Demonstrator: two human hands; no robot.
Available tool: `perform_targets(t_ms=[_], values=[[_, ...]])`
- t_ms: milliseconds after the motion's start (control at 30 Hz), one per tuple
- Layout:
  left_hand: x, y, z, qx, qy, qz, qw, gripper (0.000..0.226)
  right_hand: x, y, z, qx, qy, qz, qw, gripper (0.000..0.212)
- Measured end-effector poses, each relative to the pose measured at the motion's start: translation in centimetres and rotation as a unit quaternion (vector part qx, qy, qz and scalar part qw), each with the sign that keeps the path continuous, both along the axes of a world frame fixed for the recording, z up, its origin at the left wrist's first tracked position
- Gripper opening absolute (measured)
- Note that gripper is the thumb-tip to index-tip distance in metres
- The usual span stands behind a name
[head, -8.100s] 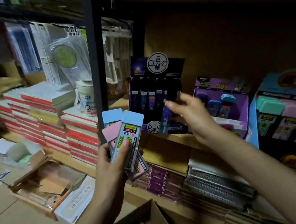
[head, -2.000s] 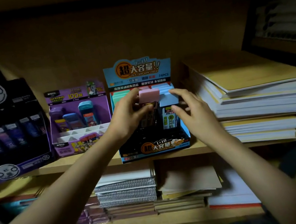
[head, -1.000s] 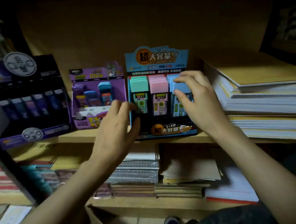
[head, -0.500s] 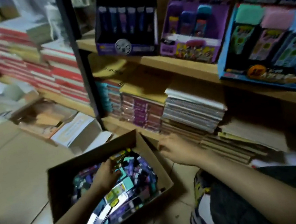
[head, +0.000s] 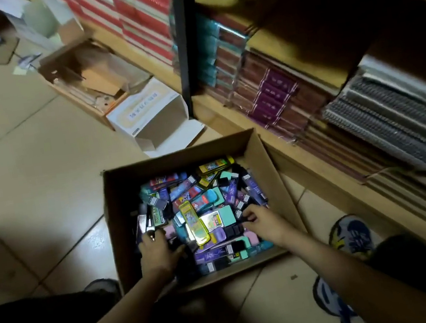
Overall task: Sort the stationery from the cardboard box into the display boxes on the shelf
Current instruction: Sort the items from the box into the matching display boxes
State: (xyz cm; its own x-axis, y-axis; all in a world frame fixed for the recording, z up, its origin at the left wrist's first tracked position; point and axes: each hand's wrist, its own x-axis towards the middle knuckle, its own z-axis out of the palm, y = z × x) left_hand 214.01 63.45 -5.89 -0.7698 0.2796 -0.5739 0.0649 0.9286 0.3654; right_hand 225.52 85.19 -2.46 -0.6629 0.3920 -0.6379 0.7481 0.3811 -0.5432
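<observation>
Stationery (head: 212,192) filled one cardboard box (head: 273,171) on the floor (head: 27,176), too jumbled to count. We had two hands inside: our left hand (head: 159,249) lay flat near the box's near-left corner, holding nothing; our right hand (head: 265,223) touched the near-right items, grip indeterminate.

This is a stationery shop or its stockroom. A wooden shelf (head: 319,171) carries goods in bulk. Spiral notebooks (head: 394,118) are piled flat towards its right end, with purple packs (head: 276,92) stacked beside them. Teal packs (head: 208,50) stand against a black post (head: 187,39), and red-and-white stacks (head: 143,13) lie beyond the post. More stock sits on the tiled floor (head: 25,163) before the shelf's edge: a box (head: 271,168) full of small coloured stationery (head: 199,208), an open white carton (head: 154,114) and a torn brown carton (head: 86,72).
</observation>
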Motion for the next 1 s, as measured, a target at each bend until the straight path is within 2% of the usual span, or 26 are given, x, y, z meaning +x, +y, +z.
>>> perform_targets(t_ms=[100,267,367,567,700,800,900,1000], values=[[0.4,-0.3,-1.1,0.027,0.007,-0.014,1.000,0.054,-0.7,-0.7,-1.7,-0.029,-0.003,-0.062,0.998,0.032],[1.1,-1.0,-2.3,-0.037,0.038,-0.146,0.988,0.056,-1.6,-2.9,-3.6,-0.116,0.010,-0.131,0.984,0.050],[0.6,-1.5,-3.0,0.007,0.022,-0.176,0.984,0.062,-1.9,-3.8,-4.3,-0.120,0.015,-0.156,0.980,0.061],[-1.0,-1.1,-3.3,0.057,-0.008,-0.193,0.980,0.054,-2.8,-3.3,-5.0,-0.116,0.004,-0.180,0.977,0.034],[-2.0,-0.2,-3.5,0.006,-0.018,-0.264,0.964,0.064,-2.8,-3.3,-5.2,-0.136,0.031,-0.192,0.971,0.026],[-3.2,0.5,-3.5,-0.015,-0.063,-0.302,0.951,0.068,-2.8,-3.4,-5.2,-0.157,0.029,-0.224,0.961,0.025],[-3.9,0.6,-3.7,0.043,-0.147,-0.311,0.938,0.053,-2.6,-3.4,-5.3,-0.164,0.048,-0.258,0.951,0.014],[-3.8,0.4,-3.8,0.103,-0.186,-0.267,0.940,0.048,-2.4,-3.1,-5.2,-0.155,0.072,-0.264,0.949,0.020]])
